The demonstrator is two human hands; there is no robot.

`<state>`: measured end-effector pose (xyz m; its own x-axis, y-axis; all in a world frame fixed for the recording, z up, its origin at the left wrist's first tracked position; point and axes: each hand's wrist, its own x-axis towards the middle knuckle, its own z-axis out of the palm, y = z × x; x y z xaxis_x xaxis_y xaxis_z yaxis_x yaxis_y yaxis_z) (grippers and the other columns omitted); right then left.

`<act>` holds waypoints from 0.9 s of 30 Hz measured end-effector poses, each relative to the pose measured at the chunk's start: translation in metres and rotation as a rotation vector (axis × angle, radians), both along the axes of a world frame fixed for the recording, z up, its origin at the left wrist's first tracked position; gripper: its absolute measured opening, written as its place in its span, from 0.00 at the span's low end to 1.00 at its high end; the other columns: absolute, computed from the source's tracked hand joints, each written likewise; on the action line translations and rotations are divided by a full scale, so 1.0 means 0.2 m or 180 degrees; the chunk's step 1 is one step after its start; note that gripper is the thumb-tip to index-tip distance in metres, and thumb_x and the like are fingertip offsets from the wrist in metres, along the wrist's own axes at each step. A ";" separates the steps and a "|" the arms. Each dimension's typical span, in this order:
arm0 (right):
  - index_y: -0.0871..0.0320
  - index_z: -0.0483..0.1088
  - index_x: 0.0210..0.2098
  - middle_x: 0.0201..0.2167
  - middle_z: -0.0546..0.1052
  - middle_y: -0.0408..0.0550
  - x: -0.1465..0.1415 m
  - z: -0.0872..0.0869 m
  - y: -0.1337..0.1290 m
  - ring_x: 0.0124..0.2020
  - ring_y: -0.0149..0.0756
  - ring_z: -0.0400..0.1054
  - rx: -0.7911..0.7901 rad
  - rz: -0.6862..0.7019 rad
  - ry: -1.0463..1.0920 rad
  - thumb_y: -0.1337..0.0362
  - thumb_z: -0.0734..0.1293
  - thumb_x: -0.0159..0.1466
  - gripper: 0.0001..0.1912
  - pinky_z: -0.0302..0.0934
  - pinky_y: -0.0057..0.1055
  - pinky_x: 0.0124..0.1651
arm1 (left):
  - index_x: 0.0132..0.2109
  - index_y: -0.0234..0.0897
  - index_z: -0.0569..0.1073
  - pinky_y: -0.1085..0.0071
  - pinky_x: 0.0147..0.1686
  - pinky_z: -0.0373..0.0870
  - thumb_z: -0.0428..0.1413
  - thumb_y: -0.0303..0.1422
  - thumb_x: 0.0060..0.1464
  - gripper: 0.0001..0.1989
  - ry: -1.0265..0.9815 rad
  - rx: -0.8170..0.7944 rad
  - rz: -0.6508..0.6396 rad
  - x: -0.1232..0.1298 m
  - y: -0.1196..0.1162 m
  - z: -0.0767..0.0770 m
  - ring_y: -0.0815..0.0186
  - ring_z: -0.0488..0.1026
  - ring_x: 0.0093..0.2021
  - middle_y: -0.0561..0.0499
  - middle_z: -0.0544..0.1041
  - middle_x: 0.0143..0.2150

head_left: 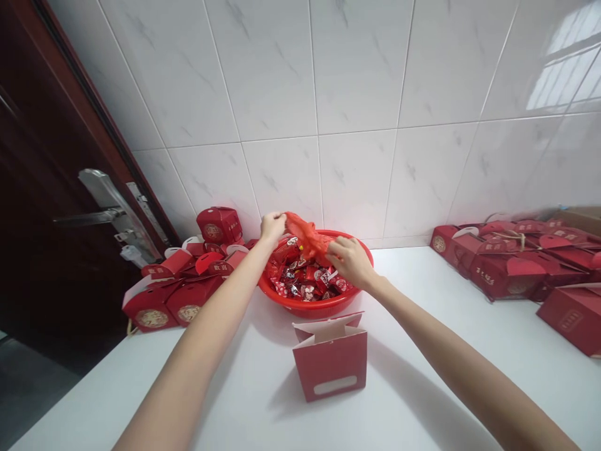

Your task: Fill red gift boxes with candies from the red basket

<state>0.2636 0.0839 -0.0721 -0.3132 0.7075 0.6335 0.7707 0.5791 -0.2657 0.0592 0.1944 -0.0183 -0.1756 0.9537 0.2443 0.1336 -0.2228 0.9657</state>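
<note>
Stretched between my two hands over the basket is a thin, crumpled red plastic bag. My left hand pinches its upper left end, near the wall. On the other side, my right hand is closed on its lower right end. Under the bag, the round red plastic basket holds many wrapped candies in red and shiny wrappers. In front of the basket a dark red paper box stands upright, its top flaps up and a pale slot on its near side.
Several folded red gift boxes are piled at the left, beside a dark door with a metal handle. More red boxes lie at the right, with a brown carton behind. A tiled wall backs the white table.
</note>
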 end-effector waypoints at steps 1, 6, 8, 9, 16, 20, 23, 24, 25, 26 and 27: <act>0.57 0.68 0.29 0.31 0.71 0.48 0.02 -0.03 -0.02 0.33 0.37 0.62 0.0002 0.0214 -0.0185 0.70 0.61 0.67 0.10 0.54 0.35 0.44 | 0.30 0.37 0.72 0.68 0.37 0.77 0.56 0.28 0.51 0.02 -0.0125 -0.0094 0.0093 -0.03 0.02 -0.01 0.64 0.79 0.33 0.52 0.77 0.25; 0.57 0.69 0.26 0.30 0.73 0.47 0.11 -0.08 -0.08 0.33 0.36 0.65 -0.0585 0.0913 -0.0040 0.63 0.65 0.65 0.11 0.58 0.32 0.39 | 0.27 0.39 0.66 0.67 0.33 0.77 0.55 0.28 0.50 0.06 -0.0491 -0.0580 0.0270 -0.15 0.04 -0.06 0.61 0.77 0.28 0.51 0.70 0.19; 0.57 0.71 0.29 0.32 0.75 0.47 0.11 -0.06 -0.06 0.34 0.36 0.68 -0.0977 0.0497 0.0418 0.61 0.63 0.67 0.12 0.61 0.31 0.39 | 0.26 0.40 0.65 0.67 0.32 0.76 0.53 0.31 0.53 0.08 -0.0541 -0.0728 0.0261 -0.19 0.03 -0.06 0.60 0.77 0.28 0.50 0.70 0.19; 0.58 0.72 0.31 0.33 0.77 0.47 0.10 -0.04 -0.04 0.35 0.35 0.70 -0.1131 0.0169 0.0607 0.61 0.61 0.69 0.13 0.62 0.31 0.40 | 0.25 0.41 0.65 0.66 0.31 0.76 0.51 0.33 0.54 0.10 -0.0547 -0.0784 0.0253 -0.20 0.02 -0.06 0.60 0.77 0.27 0.49 0.70 0.20; 0.60 0.74 0.38 0.37 0.80 0.60 -0.02 0.07 0.22 0.36 0.46 0.74 -0.1664 -0.1048 0.0462 0.57 0.58 0.71 0.17 0.64 0.36 0.35 | 0.29 0.38 0.71 0.67 0.31 0.73 0.62 0.38 0.47 0.10 -0.0208 -0.0825 0.0046 -0.19 0.03 0.00 0.61 0.75 0.28 0.49 0.74 0.24; 0.58 0.76 0.37 0.36 0.80 0.60 -0.09 0.12 0.30 0.39 0.50 0.75 -0.1822 -0.1192 0.0030 0.58 0.67 0.66 0.10 0.66 0.38 0.36 | 0.29 0.37 0.74 0.71 0.28 0.70 0.64 0.24 0.38 0.09 0.0112 -0.0807 -0.0454 -0.14 0.01 0.02 0.68 0.71 0.22 0.53 0.75 0.24; 0.57 0.77 0.35 0.35 0.81 0.59 -0.11 0.15 0.30 0.39 0.50 0.76 -0.1899 -0.1190 -0.0185 0.66 0.70 0.61 0.02 0.66 0.38 0.37 | 0.30 0.37 0.76 0.70 0.25 0.70 0.64 0.23 0.39 0.09 0.0305 -0.0831 -0.0799 -0.11 0.00 0.01 0.67 0.71 0.20 0.52 0.76 0.23; 0.57 0.77 0.34 0.35 0.80 0.59 -0.11 0.16 0.29 0.39 0.50 0.76 -0.1911 -0.1172 -0.0224 0.69 0.70 0.60 0.02 0.66 0.38 0.37 | 0.30 0.36 0.76 0.69 0.25 0.70 0.65 0.24 0.40 0.07 0.0357 -0.0810 -0.0868 -0.11 0.00 0.01 0.66 0.71 0.20 0.52 0.76 0.23; 0.58 0.77 0.33 0.35 0.80 0.59 -0.11 0.17 0.28 0.39 0.50 0.76 -0.1908 -0.1148 -0.0245 0.70 0.70 0.60 0.03 0.66 0.38 0.38 | 0.29 0.37 0.76 0.67 0.26 0.71 0.65 0.26 0.42 0.05 0.0402 -0.0769 -0.0904 -0.11 0.00 0.00 0.64 0.72 0.20 0.51 0.76 0.22; 0.58 0.76 0.33 0.36 0.80 0.59 -0.11 0.18 0.28 0.40 0.50 0.76 -0.1888 -0.1118 -0.0247 0.71 0.70 0.59 0.04 0.66 0.38 0.39 | 0.27 0.37 0.76 0.66 0.26 0.72 0.65 0.29 0.44 0.05 0.0433 -0.0691 -0.0902 -0.11 0.00 -0.01 0.62 0.73 0.21 0.51 0.76 0.21; 0.58 0.76 0.33 0.37 0.80 0.58 -0.11 0.18 0.27 0.41 0.50 0.76 -0.1857 -0.1087 -0.0231 0.72 0.69 0.59 0.04 0.65 0.37 0.40 | 0.26 0.37 0.75 0.65 0.26 0.72 0.65 0.32 0.46 0.06 0.0454 -0.0584 -0.0879 -0.11 0.00 -0.02 0.60 0.74 0.21 0.50 0.76 0.21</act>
